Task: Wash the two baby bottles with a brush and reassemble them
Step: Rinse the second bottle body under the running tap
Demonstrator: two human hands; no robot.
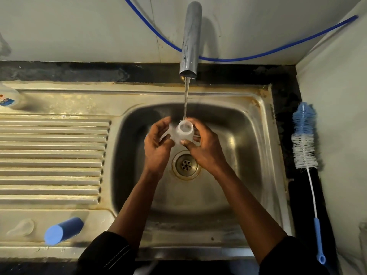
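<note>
Left hand [156, 147] and right hand [206, 149] grip the bottle [184, 132] between them, mouth up under the stream [186, 102]. Keep it centred, fill, swirl; the brush [304, 139] lies well right of the right hand.

Single head view, looking steeply down, close over sink [256, 116], facing wall.

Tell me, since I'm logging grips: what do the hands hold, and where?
The bottle, by its body below the open mouth: right hand pinches it, left hand grips its side.
</note>
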